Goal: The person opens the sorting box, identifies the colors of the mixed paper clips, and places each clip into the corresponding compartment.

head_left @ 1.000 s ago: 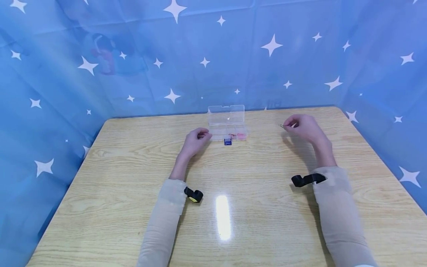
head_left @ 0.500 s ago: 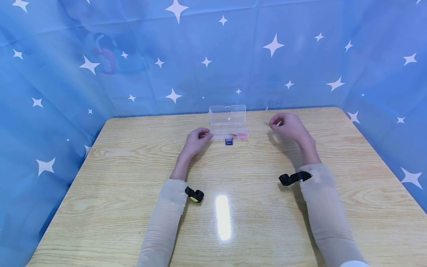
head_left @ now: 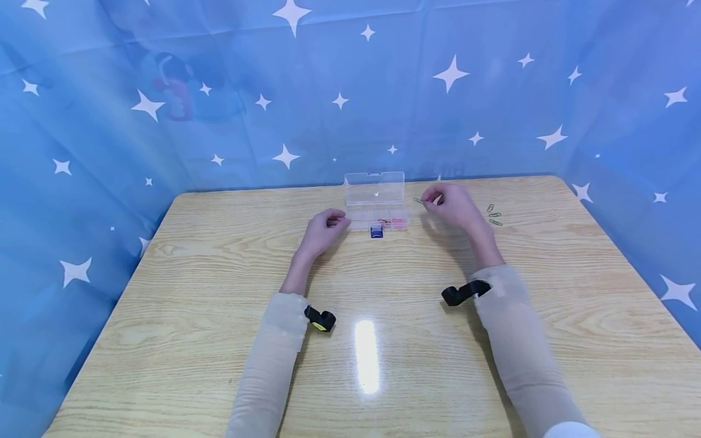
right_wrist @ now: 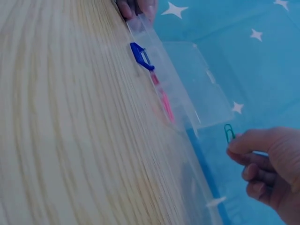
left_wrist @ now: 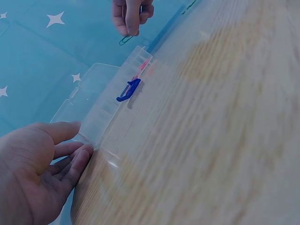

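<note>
A clear plastic compartment box [head_left: 356, 224] stands near the back of the table with its transparent lid [head_left: 374, 187] raised. My left hand [head_left: 324, 231] holds the box's left end between thumb and fingers. Pinched in my right hand [head_left: 451, 205], just right of the box, is a green paper clip [right_wrist: 228, 133], off the table. Red and pink items [right_wrist: 165, 102] lie in the box's right-hand compartments; their exact kind is too small to tell. At the front wall sits a blue latch [left_wrist: 129, 90], turned outward. Several green paper clips [head_left: 495, 215] lie on the table behind my right wrist.
The light wooden table [head_left: 219, 280] reaches back to a blue star-patterned curtain [head_left: 246, 91]. Black cameras [head_left: 320, 319] are strapped to both sleeves. A bright light reflection shows on the table's front half.
My right hand has moved left toward the box with the paper clip. Several clips on the table, hidden before, now show to its right. The left hand stays at the box.
</note>
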{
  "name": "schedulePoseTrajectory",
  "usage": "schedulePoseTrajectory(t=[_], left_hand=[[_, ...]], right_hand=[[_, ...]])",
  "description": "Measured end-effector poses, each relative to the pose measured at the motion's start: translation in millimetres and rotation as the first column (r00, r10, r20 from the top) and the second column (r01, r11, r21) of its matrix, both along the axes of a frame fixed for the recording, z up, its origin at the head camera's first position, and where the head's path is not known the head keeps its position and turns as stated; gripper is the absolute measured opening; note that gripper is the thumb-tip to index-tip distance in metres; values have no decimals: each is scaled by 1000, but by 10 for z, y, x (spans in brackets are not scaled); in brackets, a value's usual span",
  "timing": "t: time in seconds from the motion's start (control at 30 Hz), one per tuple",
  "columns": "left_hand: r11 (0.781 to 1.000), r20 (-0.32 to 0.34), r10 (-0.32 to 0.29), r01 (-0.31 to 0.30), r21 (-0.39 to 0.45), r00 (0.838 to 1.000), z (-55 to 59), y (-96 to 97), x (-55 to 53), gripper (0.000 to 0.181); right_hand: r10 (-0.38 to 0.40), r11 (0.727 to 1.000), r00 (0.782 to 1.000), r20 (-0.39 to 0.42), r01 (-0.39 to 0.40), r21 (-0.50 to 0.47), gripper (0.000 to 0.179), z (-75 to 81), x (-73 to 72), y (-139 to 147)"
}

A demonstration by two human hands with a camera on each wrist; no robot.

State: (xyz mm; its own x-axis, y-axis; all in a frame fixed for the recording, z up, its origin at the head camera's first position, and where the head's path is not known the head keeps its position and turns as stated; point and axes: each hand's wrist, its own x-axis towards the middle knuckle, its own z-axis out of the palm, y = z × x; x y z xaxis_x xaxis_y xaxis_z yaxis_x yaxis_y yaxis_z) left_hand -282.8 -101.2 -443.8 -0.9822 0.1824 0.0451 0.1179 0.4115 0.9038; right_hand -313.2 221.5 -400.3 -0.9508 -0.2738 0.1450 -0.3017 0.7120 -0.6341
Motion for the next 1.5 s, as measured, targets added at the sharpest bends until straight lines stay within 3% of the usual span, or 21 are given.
schedulePoseTrajectory(t=[0.67, 1.2, 1.5], left_hand=[[1000, -3, 11, -11, 1, 1000, 2, 14, 3, 36], [1000, 2, 3, -3, 10, 1000, -9, 9, 15, 38], [1000, 2, -3, 3, 11, 1000, -22, 10, 8, 39]], right_hand=[[4, 1000, 1000, 16, -4, -2, 14, -84, -59, -398], [5, 1000, 1000, 10, -5, 1, 13, -139, -26, -421], [-2, 1000, 1000, 28, 2, 3, 18, -73, 31, -378]])
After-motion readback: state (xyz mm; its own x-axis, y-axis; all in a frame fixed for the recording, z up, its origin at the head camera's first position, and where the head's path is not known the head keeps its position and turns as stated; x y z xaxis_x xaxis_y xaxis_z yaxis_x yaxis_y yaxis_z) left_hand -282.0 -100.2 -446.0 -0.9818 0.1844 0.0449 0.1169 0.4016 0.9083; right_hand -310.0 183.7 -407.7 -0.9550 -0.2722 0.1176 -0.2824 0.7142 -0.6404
